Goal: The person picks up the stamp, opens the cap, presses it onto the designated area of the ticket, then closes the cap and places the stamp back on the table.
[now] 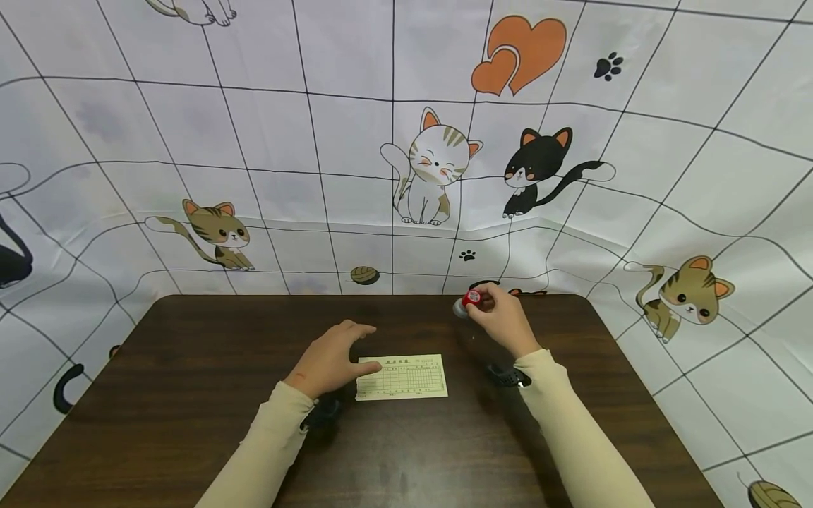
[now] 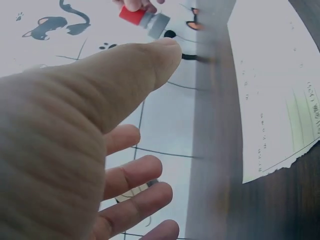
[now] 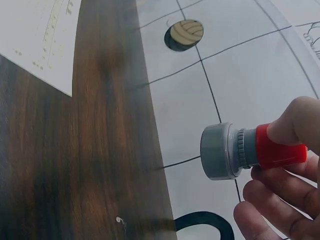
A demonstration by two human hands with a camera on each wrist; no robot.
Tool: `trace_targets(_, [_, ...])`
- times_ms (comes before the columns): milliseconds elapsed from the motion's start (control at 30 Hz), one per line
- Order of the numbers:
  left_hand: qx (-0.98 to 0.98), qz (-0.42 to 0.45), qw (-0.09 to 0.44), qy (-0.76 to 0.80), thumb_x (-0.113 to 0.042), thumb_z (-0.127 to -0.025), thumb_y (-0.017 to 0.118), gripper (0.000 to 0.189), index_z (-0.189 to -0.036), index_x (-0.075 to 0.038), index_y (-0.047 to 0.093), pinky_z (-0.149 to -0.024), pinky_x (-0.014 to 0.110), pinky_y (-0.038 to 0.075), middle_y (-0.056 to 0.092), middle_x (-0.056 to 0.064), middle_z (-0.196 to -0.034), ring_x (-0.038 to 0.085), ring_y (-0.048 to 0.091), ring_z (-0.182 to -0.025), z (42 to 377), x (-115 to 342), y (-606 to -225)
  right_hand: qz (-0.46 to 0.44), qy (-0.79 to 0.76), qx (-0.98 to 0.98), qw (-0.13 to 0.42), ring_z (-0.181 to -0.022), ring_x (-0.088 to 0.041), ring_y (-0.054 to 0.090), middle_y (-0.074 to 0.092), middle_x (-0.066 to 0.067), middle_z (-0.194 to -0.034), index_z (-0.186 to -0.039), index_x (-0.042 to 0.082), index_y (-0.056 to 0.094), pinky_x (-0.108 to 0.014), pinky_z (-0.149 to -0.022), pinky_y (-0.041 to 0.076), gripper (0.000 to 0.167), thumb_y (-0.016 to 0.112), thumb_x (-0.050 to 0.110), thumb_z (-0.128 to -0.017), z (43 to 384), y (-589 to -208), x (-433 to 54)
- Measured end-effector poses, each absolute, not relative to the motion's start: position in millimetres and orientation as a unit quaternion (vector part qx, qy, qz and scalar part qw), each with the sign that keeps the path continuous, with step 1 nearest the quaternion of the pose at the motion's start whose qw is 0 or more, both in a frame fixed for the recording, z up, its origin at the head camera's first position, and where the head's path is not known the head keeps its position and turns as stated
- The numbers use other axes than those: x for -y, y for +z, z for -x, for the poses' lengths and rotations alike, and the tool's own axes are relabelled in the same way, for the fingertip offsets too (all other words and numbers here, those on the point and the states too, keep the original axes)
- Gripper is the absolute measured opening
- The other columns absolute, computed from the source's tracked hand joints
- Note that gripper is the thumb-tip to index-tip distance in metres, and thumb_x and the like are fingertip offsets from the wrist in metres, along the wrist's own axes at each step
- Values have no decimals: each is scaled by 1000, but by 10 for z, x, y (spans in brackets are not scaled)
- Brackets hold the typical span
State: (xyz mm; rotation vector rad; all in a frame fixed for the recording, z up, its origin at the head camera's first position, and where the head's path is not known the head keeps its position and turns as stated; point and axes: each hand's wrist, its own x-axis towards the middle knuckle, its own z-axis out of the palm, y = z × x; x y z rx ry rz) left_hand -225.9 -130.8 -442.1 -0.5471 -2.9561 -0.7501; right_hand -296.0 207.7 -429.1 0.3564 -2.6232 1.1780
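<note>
My right hand [image 1: 504, 319] holds a stamp [image 1: 471, 298] near the table's back edge, thumb and fingers pinching its red handle. In the right wrist view the stamp's wide grey end [image 3: 216, 152] points left, away from the palm. A pale yellow printed form [image 1: 406, 384] with a ruled grid lies flat on the table, between my two hands. To its left is my left hand [image 1: 327, 360], holding nothing, with thumb and fingers spread apart. In the head view the left thumb overlaps the form's upper left corner. One short side of the form looks torn in the left wrist view.
The dark wooden table [image 1: 190, 395] has rounded back corners. Behind and beside it hangs a white cloth [image 1: 343, 197] with a grid, cartoon cats and hearts. A dark band sits on each wrist. One tiny pale speck [image 3: 120, 220] lies on the wood.
</note>
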Motion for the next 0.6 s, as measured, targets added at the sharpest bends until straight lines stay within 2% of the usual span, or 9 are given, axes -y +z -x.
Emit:
trace_targets(367, [947,189,34,-259,-44,-89,82,68,-146,-15,59,-96,53,54,62,6,-133,28,62,-121,2247,1379,-4357,-136,436,878,143,-101,-28,70,71,-15,-114,-121,1,66,-43,-87,60,30,74,9,-93,2765,-4281,-2032])
trace_targets(600, [943,195,45,-265,-44,-89,81,69,-147,-15,58,-95,54,54,63,7,-132,29,62,-119,2240,1401,-4347,-130,442,876,141,-96,-27,70,71,-15,-112,-121,1,66,-34,-82,60,30,74,9,-93,2681,-4310,-1995])
